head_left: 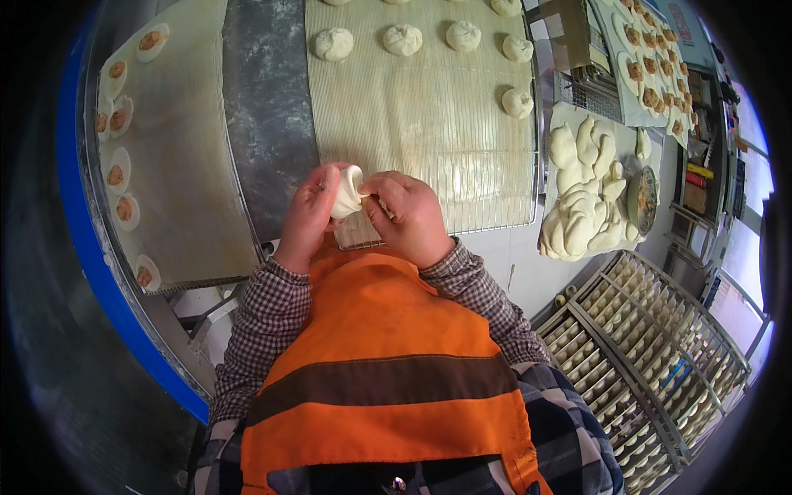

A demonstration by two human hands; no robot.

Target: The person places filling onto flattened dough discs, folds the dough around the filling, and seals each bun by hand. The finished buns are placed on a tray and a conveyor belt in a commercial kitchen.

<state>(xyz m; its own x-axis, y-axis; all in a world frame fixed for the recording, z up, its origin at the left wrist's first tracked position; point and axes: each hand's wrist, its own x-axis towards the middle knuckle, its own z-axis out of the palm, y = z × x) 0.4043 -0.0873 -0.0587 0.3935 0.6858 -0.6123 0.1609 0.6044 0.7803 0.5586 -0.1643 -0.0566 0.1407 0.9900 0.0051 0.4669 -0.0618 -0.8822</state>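
Between both hands, just above the near edge of a mesh-lined wire tray (421, 148), is a white, partly gathered dough bun (350, 188). My left hand (312, 206) cups it from the left with curled fingers. On its right side, the thumb and fingertips of my right hand (404, 210) pinch the dough's edge. The inside of the bun is hidden from view. Farther back on the same tray sit several pleated, closed buns (403, 40), in a row and down the right side.
At left, a second lined tray (181, 148) bears dough rounds topped with filling (120, 175). Right of me are a heap of dough pieces (586, 206), a bowl of filling (643, 200) and more filled rounds (652, 66). A loaded rack (643, 363) stands at lower right.
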